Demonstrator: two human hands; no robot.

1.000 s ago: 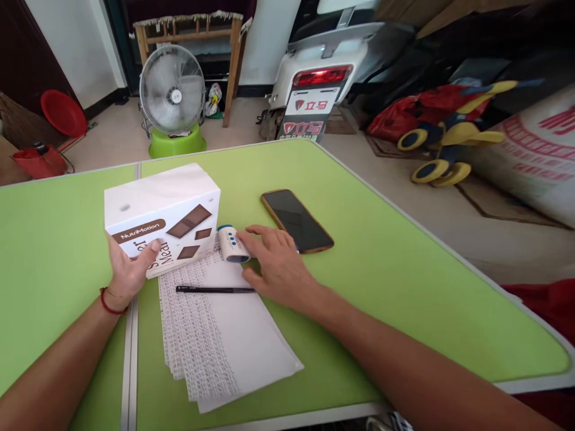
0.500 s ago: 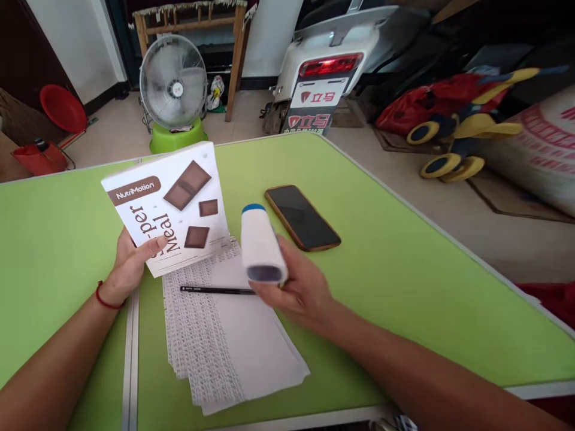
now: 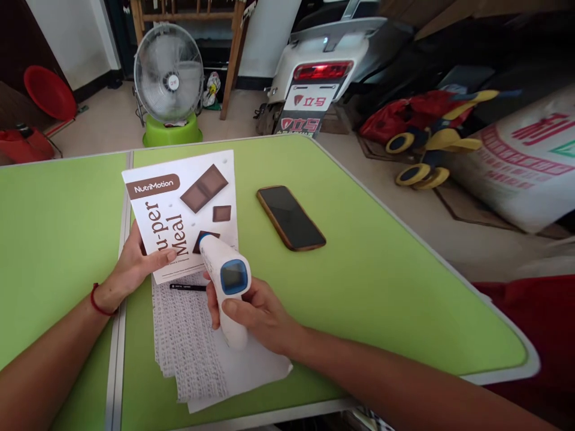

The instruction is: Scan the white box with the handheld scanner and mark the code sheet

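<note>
My left hand (image 3: 137,263) grips the lower left corner of a white box (image 3: 179,179) printed with chocolate pieces and "NutriMotion", its thumb across the front. The box is tilted up above the table. Wrapped round a white and blue infrared thermometer (image 3: 229,305) is my right hand (image 3: 260,311), with the thumb just below the small dark screen. The blue nose of the thermometer points at the box and overlaps its lower right part; whether they touch I cannot tell. Under both lie handwritten sheets (image 3: 193,359) and a black pen (image 3: 186,287), partly covered by the box and thermometer.
A dark phone in a brown case (image 3: 291,218) lies on the green table (image 3: 381,311) to the right of the box. Beyond the table stand a fan (image 3: 168,75) on a green stool (image 3: 173,131), a white scooter (image 3: 321,66) and a large printed sack (image 3: 516,155).
My right hand has turned the thermometer so its screen faces me and its nose points at the box, moving down and left. The box has shifted slightly right and stands more upright.
</note>
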